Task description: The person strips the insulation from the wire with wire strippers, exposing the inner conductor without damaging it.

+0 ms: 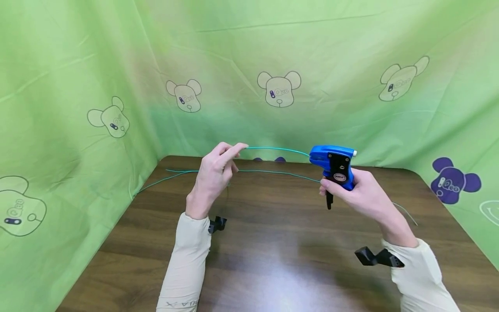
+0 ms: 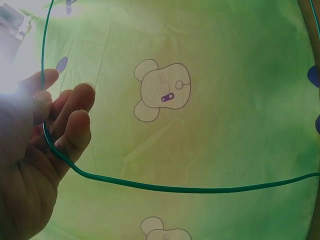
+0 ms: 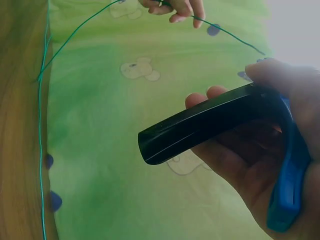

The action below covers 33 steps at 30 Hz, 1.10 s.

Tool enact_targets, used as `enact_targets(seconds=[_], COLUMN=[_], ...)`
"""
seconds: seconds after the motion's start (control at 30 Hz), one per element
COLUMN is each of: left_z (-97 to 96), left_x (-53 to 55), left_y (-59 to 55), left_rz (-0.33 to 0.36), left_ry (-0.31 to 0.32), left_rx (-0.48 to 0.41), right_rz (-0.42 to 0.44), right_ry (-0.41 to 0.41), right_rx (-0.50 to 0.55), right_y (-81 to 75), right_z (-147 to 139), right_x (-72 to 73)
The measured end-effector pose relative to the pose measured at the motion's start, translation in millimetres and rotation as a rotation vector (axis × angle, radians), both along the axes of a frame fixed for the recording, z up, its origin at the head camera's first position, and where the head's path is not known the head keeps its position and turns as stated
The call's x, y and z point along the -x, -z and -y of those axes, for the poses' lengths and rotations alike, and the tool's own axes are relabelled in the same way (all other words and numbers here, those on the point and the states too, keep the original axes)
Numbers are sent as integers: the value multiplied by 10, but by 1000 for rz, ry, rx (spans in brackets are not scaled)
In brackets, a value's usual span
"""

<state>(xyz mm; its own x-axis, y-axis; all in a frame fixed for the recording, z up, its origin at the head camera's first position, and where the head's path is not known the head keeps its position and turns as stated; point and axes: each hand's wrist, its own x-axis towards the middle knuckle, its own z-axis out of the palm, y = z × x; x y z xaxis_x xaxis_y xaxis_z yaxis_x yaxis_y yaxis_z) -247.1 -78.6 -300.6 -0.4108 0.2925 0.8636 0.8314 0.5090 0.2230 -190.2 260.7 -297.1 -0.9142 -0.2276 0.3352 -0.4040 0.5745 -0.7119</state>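
A green wire point(image 1: 277, 148) is pinched between the thumb and forefinger of my left hand point(image 1: 215, 173); the other fingers are loosely bent. From that pinch one length arcs right to the nose of a blue and black pistol-grip wire stripper point(image 1: 338, 162). Whether its tip sits inside the jaws I cannot tell. My right hand point(image 1: 364, 195) grips the stripper above the table, fingers round the handle and black lever point(image 3: 195, 125). In the left wrist view, the wire point(image 2: 200, 190) bends below the fingers and runs off to the right.
More green wire point(image 1: 269, 171) stretches across the back of the brown wooden table point(image 1: 253, 242), behind both hands. One wire end point(image 1: 409, 214) lies right of the right hand. A green cloth point(image 1: 234, 52) printed with bear heads hangs behind and at the sides.
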Motion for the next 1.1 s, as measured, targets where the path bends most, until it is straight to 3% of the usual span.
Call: enact_targets(seconds=[0.47, 0.8, 1.1], left_z=[46, -2, -28], left_x=[-4, 2, -1], left_y=[-6, 1, 20], left_rz=[1, -14, -4], left_ry=[27, 28, 35], left_rx=[-53, -33, -22], right_rz=[40, 1, -23], right_ry=[-130, -137, -230], right_rx=[86, 124, 184], right_y=[-46, -66, -48], right_z=[189, 142, 133], right_x=[107, 88, 98])
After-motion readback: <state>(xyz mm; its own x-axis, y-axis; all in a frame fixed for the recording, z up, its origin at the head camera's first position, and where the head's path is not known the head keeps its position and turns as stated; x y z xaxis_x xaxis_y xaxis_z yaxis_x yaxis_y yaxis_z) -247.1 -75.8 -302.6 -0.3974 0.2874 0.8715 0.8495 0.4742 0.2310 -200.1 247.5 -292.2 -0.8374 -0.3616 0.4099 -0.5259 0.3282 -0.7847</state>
